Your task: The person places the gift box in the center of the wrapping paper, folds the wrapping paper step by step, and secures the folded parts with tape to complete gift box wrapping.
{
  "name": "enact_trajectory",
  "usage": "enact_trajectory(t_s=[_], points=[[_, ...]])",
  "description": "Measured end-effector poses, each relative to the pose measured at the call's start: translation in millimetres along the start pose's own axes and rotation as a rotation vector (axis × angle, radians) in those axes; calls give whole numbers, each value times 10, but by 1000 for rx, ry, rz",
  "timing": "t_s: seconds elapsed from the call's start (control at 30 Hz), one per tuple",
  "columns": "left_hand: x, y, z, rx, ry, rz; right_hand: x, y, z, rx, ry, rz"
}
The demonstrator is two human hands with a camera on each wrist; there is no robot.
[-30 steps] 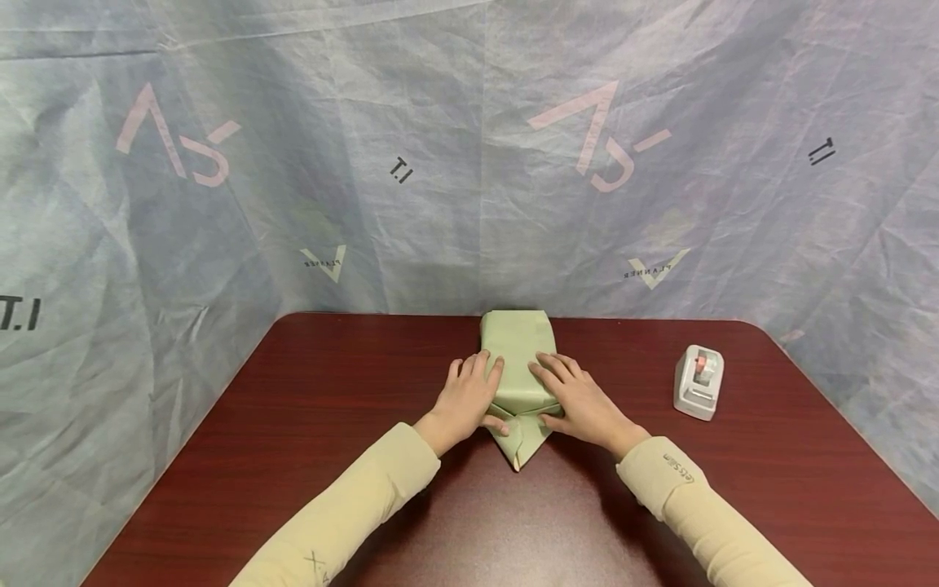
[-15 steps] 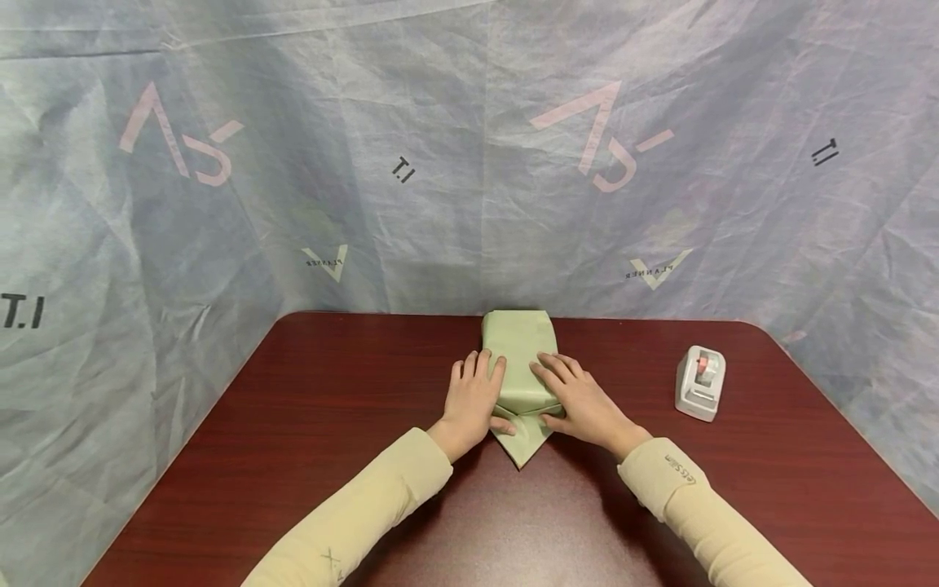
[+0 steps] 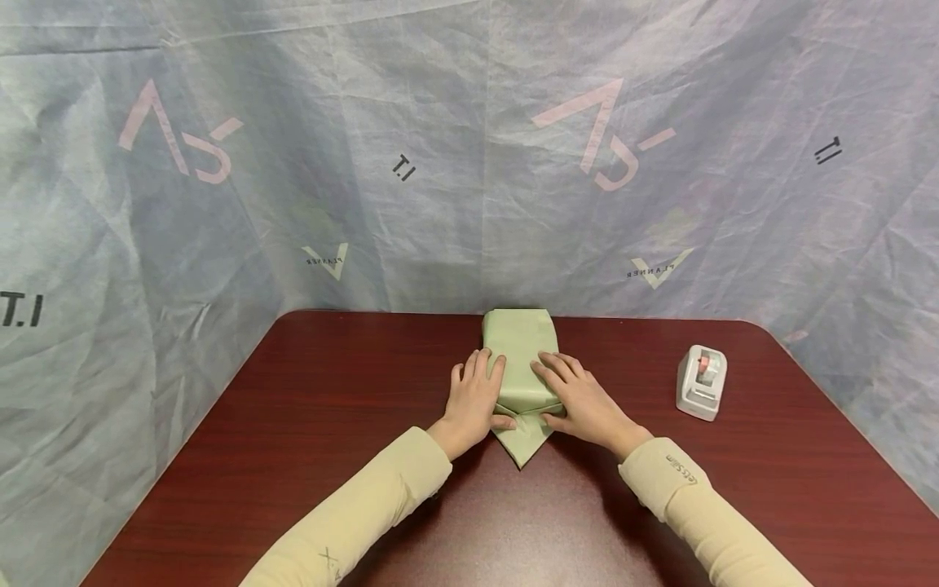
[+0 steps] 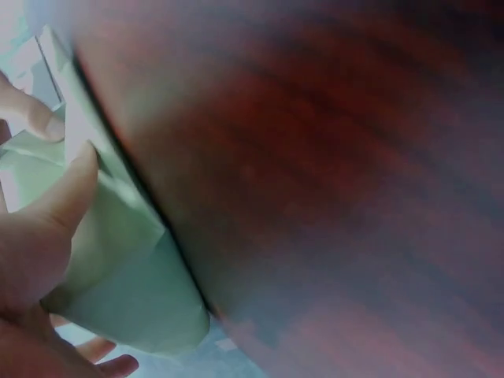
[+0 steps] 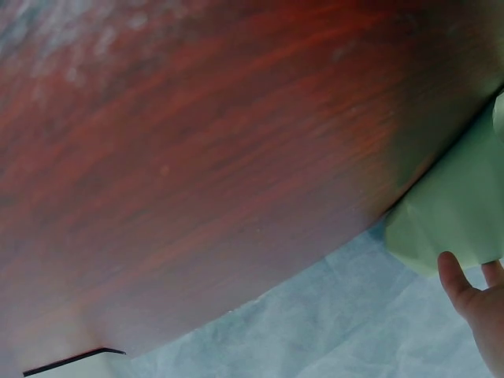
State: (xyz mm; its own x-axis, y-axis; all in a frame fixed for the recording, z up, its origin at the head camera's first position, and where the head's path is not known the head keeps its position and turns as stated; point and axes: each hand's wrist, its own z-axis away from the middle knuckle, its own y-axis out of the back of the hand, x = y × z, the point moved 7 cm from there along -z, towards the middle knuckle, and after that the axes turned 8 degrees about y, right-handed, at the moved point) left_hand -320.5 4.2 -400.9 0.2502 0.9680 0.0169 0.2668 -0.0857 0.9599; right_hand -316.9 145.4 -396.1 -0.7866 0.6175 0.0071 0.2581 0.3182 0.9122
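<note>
A box-shaped package wrapped in pale green paper (image 3: 519,333) lies on the table, its long side running away from me. At its near end a pointed paper flap (image 3: 522,444) sticks out toward me. My left hand (image 3: 469,401) rests along the package's left side, fingers extended over the top edge and thumb on the flap. On the right side, my right hand (image 3: 589,410) lies the same way, thumb at the flap's right part. The left wrist view shows both thumbs pressing the folded green paper (image 4: 118,228). In the right wrist view, fingertips (image 5: 450,268) touch the package's far end.
A white tape dispenser (image 3: 700,383) with a small roll stands on the right of the dark red wooden table (image 3: 352,383). Grey printed cloth (image 3: 440,204) hangs behind the table and along its sides. The package's far end lies close to the back edge.
My left hand has shifted slightly right and turned more upright, its thumb further over the flap. The flap's raised seam and tip now look flatter. The right hand stays nearly still.
</note>
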Motion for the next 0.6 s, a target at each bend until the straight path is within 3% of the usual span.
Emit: enact_trajectory(t_s=[0.23,0.47,0.6], points=[[-29,10,-16,5,-1,45,6,-4,2,9,3,-10],[-10,8,-12,52,-20,-98,3,2,4,15,9,-8],[1,22,-11,88,-40,-128,-8,7,-3,27,20,-4]])
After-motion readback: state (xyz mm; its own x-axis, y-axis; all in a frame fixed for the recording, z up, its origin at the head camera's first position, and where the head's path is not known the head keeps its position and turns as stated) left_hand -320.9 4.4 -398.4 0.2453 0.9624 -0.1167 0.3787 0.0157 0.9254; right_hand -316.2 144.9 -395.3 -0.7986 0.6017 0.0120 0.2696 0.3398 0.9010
